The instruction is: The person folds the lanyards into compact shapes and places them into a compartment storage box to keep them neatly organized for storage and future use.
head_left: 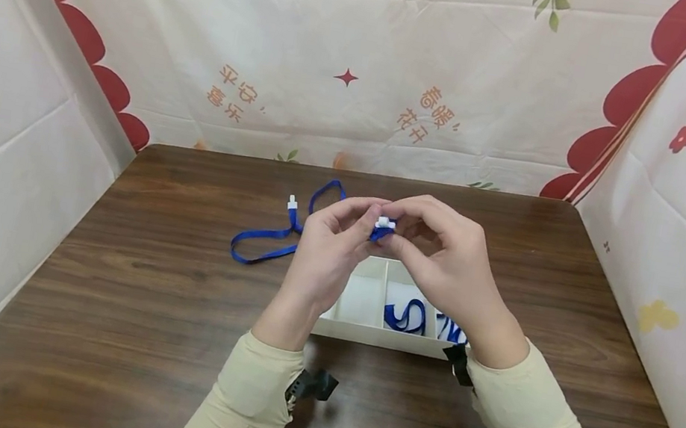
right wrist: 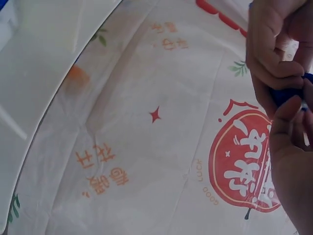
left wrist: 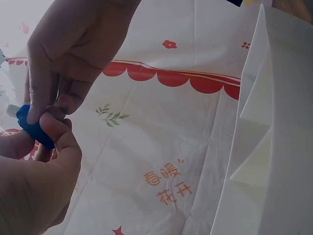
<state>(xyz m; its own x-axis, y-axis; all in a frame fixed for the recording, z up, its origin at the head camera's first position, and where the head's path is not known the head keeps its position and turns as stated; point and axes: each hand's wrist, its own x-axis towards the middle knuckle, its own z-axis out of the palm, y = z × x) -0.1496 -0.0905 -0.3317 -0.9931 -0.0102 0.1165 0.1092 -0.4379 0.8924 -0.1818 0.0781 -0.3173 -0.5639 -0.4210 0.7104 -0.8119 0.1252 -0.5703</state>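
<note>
Above the white divided box [head_left: 377,337], both hands come together on a blue lanyard [head_left: 380,235] bunched into a small bundle. Its white plastic clip [head_left: 385,223] sticks out at the top. My left hand [head_left: 329,249] pinches the bundle between thumb and fingers. From the other side my right hand [head_left: 454,259] pinches it too. The left wrist view shows the compact blue bundle [left wrist: 35,131] between the fingertips of both hands. In the right wrist view, the fingers partly cover the blue strap [right wrist: 286,95].
A loose blue lanyard [head_left: 265,233] with a white clip [head_left: 292,202] lies on the brown table [head_left: 153,288], left of the box. One compartment holds a folded blue strap [head_left: 404,323]; blue-and-white pieces [head_left: 450,330] lie in the compartment to its right. Printed cloth [head_left: 346,33] hangs around the table.
</note>
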